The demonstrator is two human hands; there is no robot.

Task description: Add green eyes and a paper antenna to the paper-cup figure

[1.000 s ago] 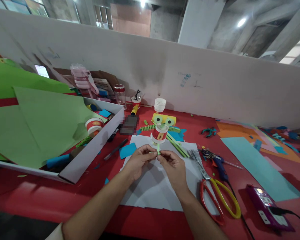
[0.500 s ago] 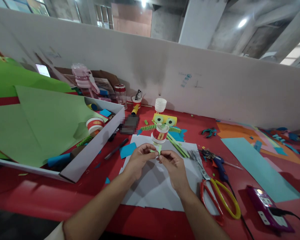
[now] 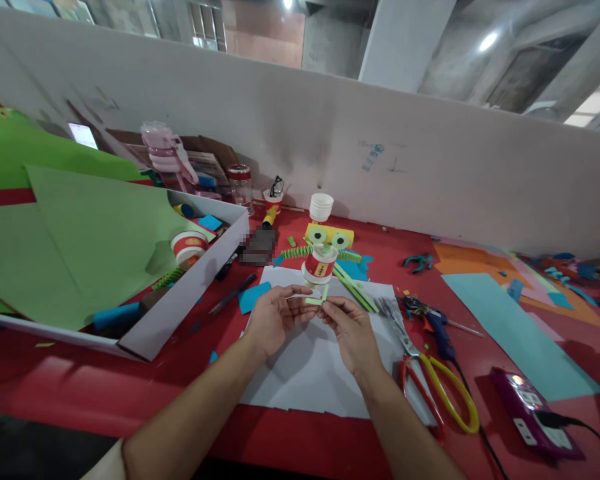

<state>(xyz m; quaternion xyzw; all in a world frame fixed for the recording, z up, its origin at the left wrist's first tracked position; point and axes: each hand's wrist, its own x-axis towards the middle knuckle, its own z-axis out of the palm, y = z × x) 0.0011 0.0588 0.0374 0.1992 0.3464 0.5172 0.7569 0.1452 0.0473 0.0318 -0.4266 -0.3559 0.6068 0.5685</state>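
A folded pale green paper strip (image 3: 325, 293) is pinched between the thumb and fingers of my right hand (image 3: 353, 333). One end points up and the other lies toward the left. Just left of it, my left hand (image 3: 277, 320) has its fingers stretched out and apart, close to the strip's left end; whether they touch it is not clear. Behind both hands stands a red and white paper cup (image 3: 320, 265) with green pleated paper arms (image 3: 296, 253) at its sides. A yellow paper roll with round eyes (image 3: 329, 237) shows behind the cup.
White paper (image 3: 310, 380) lies under my hands. Long green strips (image 3: 355, 293) rest beyond my right hand. To the right are scissors (image 3: 450, 393), a glue gun (image 3: 440, 333), a purple power socket (image 3: 535, 413) and teal paper (image 3: 520, 340). A white box (image 3: 195, 293) stands left.
My left hand's fingers have loosened from the pinch and spread beside the strip. The strip now shows a bent shape in my right fingers. The view has shifted slightly.
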